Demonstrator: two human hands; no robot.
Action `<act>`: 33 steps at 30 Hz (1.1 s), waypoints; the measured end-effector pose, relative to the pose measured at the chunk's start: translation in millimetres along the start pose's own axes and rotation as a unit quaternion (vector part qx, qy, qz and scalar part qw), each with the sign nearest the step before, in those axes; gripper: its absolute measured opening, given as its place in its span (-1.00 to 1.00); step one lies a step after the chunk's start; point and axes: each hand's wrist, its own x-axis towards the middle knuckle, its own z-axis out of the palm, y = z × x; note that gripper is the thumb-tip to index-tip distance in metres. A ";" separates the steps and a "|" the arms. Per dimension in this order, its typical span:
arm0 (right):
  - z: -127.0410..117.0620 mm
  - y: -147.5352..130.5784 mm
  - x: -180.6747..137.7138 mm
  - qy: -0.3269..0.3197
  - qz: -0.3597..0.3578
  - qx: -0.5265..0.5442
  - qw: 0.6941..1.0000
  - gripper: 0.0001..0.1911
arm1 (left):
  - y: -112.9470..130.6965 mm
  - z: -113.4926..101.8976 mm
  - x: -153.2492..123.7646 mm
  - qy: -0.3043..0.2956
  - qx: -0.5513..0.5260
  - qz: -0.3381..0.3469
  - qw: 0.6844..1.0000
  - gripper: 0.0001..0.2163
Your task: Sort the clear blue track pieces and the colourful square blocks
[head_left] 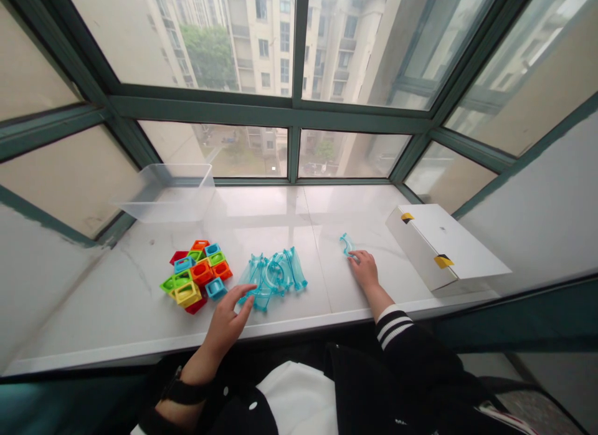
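A pile of translucent teal track pieces lies at the middle of the white sill. At its near left edge, my left hand has thumb and forefinger apart, close to the nearest pieces; whether a fingertip touches one I cannot tell. To the right, one curved teal track piece lies by itself on the sill. My right hand has its fingertips closed on the near end of that piece, hiding part of it. Left of the teal pile is a cluster of red, green, blue, orange and yellow hollow blocks.
A clear plastic bin stands at the back left of the sill. A white box with yellow and black tabs sits at the right. Green-framed windows close off the back, and the sill's front edge runs before my body.
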 end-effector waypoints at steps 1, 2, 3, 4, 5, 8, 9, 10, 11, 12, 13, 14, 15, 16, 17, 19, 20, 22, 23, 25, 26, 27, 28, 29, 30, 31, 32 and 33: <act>1.9 1.1 -0.2 -0.003 0.000 -0.006 1.000 -0.73 | -1.1 1.0 -1.3 0.002 -0.001 -0.005 1.000 -0.67; 3.6 2.2 -0.7 -0.007 0.001 -0.013 1.000 -0.74 | -2.3 2.1 -2.4 0.005 -0.002 -0.009 1.000 -0.68; 5.1 3.2 -1.4 -0.010 0.002 -0.020 1.000 -0.74 | -3.6 3.3 -3.1 0.006 -0.002 -0.012 1.000 -0.68; 6.4 4.1 -2.1 -0.013 0.004 -0.026 1.000 -0.74 | -4.8 4.4 -3.6 0.005 -0.003 -0.014 1.000 -0.68; 7.4 4.9 -2.7 -0.015 0.005 -0.031 0.999 -0.74 | -5.9 5.5 -3.9 0.004 -0.005 -0.014 1.000 -0.68; 9.5 6.1 -3.5 -0.009 0.006 -0.044 0.999 -0.74 | -7.3 8.0 -4.2 0.002 -0.014 -0.015 1.000 -0.68; 10.0 6.1 -3.3 -0.007 0.006 -0.049 0.999 -0.74 | -6.9 8.6 -4.3 0.002 -0.017 -0.015 1.000 -0.68; 10.3 5.9 -3.0 -0.005 0.005 -0.054 0.999 -0.74 | -6.2 9.0 -4.4 0.002 -0.020 -0.017 1.000 -0.68; 10.6 5.7 -2.7 -0.004 0.005 -0.059 0.998 -0.74 | -5.1 9.4 -4.5 0.003 -0.022 -0.018 1.000 -0.69; 10.9 5.4 -2.4 -0.003 0.005 -0.063 0.998 -0.73 | -3.7 9.7 -4.6 0.002 -0.024 -0.019 1.000 -0.69; 11.1 5.0 -2.3 -0.002 0.006 -0.066 0.998 -0.73 | -2.2 10.0 -4.8 0.002 -0.025 -0.019 0.999 -0.69; 11.2 4.7 -2.3 -0.001 0.007 -0.067 0.998 -0.73 | -0.7 10.2 -4.9 0.001 -0.027 -0.019 0.999 -0.69; 11.3 4.4 -2.4 0.000 0.009 -0.067 0.998 -0.72 | 0.8 10.4 -5.0 0.000 -0.028 -0.019 0.999 -0.69; 11.3 4.1 -2.7 0.002 0.009 -0.066 0.998 -0.72 | 2.2 10.5 -5.0 -0.001 -0.029 -0.017 0.999 -0.69; 11.2 3.8 -3.0 0.003 0.009 -0.063 0.998 -0.72 | 3.4 10.6 -4.9 -0.002 -0.030 -0.017 0.999 -0.69; 10.9 3.2 -3.7 0.006 0.007 -0.058 0.998 -0.71 | 5.1 10.6 -4.6 -0.004 -0.034 -0.018 0.999 -0.69; 10.8 2.9 -4.0 0.008 0.006 -0.057 0.998 -0.71 | 5.6 10.5 -4.5 -0.004 -0.035 -0.019 0.999 -0.69; 10.6 2.2 -4.2 0.009 0.004 -0.056 0.998 -0.70 | 5.7 10.2 -4.3 -0.001 -0.039 -0.023 0.999 -0.69; 10.5 1.9 -4.2 0.010 0.005 -0.057 0.998 -0.70 | 5.3 10.1 -4.2 0.001 -0.040 -0.024 0.999 -0.69; 10.4 1.3 -3.9 0.009 0.008 -0.060 0.998 -0.69 | 4.0 9.9 -4.4 0.003 -0.043 -0.026 0.999 -0.68; 10.2 1.0 -3.9 0.010 0.011 -0.060 0.998 -0.68 | 3.3 9.9 -4.5 0.004 -0.044 -0.027 0.999 -0.68; 9.9 0.4 -4.2 0.014 0.013 -0.058 0.998 -0.66 | 2.7 9.8 -4.5 0.005 -0.044 -0.028 0.999 -0.68; 9.4 -0.3 -4.9 0.021 0.015 -0.054 0.998 -0.63 | 2.3 9.6 -4.5 0.005 -0.045 -0.029 0.999 -0.68; 8.7 -1.5 -6.3 0.033 0.017 -0.048 0.998 -0.60 | 2.2 9.4 -4.4 0.006 -0.045 -0.030 0.999 -0.69; 8.0 -3.3 -8.5 0.049 0.020 -0.039 0.998 -0.57 | 2.3 9.2 -4.3 0.007 -0.046 -0.029 0.998 -0.69; 7.4 -5.9 -11.7 0.067 0.023 -0.029 0.997 -0.56 | 2.5 9.0 -4.2 0.007 -0.046 -0.028 0.999 -0.69; 6.9 -9.6 -15.9 0.083 0.024 -0.016 0.996 -0.55 | 2.8 8.8 -4.1 0.007 -0.045 -0.026 0.999 -0.70; 6.7 -14.5 -21.0 0.095 0.024 -0.002 0.995 -0.56 | 3.0 8.6 -4.1 0.007 -0.044 -0.024 0.999 -0.70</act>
